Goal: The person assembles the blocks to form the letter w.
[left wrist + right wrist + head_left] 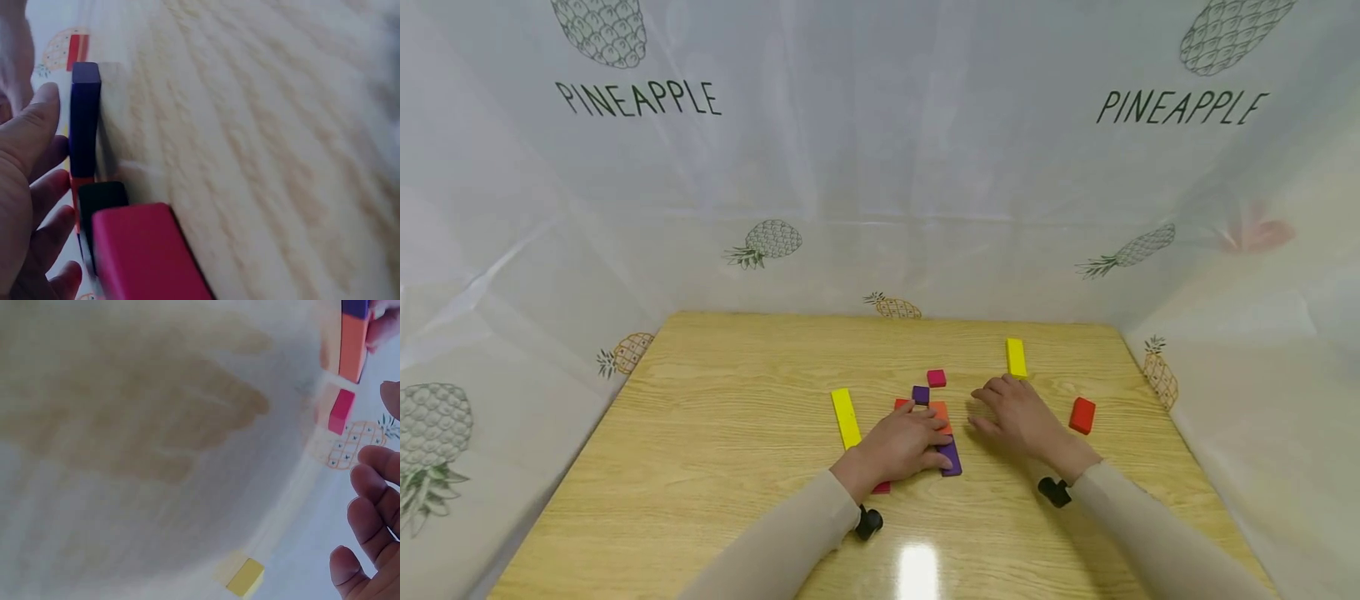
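Note:
My left hand (898,446) rests over a cluster of coloured blocks, its fingertips at an orange block (939,417) and a long purple block (951,460). Under and around it show part of a red block (902,403), a pink block (147,253) and a dark green block (102,195); the palm hides the rest. Just beyond the fingers lie a small purple block (921,395) and a small pink block (936,378). My right hand (1021,421) hovers with loosely spread fingers, holding nothing, near a yellow block (1016,357).
A long yellow block (845,415) lies left of the cluster. Off to the right is a red block (1082,415). The wooden table (715,433) is enclosed by a pale pineapple-print sheet (880,167) at its back and sides.

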A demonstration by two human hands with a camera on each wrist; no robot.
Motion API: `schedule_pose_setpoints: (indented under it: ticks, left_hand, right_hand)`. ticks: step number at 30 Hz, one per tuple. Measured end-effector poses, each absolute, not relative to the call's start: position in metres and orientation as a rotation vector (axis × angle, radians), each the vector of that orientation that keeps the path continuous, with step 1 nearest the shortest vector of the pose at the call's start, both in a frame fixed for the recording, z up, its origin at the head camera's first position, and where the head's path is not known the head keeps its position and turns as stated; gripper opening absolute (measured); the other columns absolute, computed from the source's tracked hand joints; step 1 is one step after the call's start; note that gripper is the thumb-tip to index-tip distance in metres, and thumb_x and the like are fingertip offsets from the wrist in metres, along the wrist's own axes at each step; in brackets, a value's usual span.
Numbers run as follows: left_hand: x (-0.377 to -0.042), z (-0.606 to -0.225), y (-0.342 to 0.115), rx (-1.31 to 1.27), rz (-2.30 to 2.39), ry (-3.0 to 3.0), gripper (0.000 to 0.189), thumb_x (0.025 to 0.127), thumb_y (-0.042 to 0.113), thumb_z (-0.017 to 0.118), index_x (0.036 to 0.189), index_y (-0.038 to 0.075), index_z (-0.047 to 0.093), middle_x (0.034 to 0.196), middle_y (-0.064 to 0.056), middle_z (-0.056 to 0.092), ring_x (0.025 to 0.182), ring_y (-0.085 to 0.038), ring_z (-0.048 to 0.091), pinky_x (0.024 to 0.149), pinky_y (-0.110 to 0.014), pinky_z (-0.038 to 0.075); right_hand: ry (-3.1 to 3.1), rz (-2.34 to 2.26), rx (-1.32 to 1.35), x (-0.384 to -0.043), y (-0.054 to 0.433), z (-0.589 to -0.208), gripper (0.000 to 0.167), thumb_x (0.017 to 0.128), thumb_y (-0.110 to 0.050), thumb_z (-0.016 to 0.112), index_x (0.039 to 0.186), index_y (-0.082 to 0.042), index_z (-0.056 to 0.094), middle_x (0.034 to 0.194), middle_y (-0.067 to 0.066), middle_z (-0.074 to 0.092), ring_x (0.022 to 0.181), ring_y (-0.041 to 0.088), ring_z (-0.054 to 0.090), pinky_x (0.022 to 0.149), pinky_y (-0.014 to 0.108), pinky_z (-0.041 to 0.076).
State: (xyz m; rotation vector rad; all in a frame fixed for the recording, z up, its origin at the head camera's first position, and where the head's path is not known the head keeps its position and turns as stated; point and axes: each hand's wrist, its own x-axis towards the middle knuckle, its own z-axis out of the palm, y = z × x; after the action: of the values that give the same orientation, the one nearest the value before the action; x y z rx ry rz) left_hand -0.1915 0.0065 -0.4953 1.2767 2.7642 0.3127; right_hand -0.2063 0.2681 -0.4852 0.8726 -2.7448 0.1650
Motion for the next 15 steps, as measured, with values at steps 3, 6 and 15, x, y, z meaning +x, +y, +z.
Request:
schedule_pose_setpoints:
  ticks: [3,6,15]
  left_hand:
    - [-0.192,-0.497,0.006,1.274,0.325,2.765,0.048,0.104,0.055,0.059,0.143,0.027,0.069,0.152,0.006,0.061,0.151,-0.02,0.047,0.129,-0.05,0.031]
    - [-0.192,-0.499,0.007,1.281,0.316,2.778,0.049,0.105,0.057,0.056,0.142,0.028,0.069,0.153,0.007,0.06,0.151,-0.019,0.047,0.129,-0.049,0.032]
    - [-0.192,-0.501,0.009,1.291,0.269,2.804,0.048,0.102,0.058,0.06,0.14,0.03,0.071,0.152,0.006,0.061,0.151,-0.018,0.047,0.128,-0.049,0.034]
  right_hand:
    - [-2.75,0.189,0.859,-0.217,0.265,-0.483,0.04,0.097,-0.036,0.077,0.121,-0.003,0.075,0.114,0.012,0.072,0.102,0.033,0.063,0.089,0.055,0.057]
    - [-2.779,0.212,0.83,-0.229,0.261,-0.48,0.042,0.099,-0.036,0.075,0.123,-0.003,0.074,0.117,0.014,0.071,0.106,0.035,0.063,0.093,0.056,0.057]
    - [-2.902,0.199,0.853,-0.263,0.236,-0.474,0.047,0.101,-0.038,0.071,0.134,-0.004,0.07,0.126,0.016,0.067,0.116,0.038,0.058,0.1,0.06,0.053]
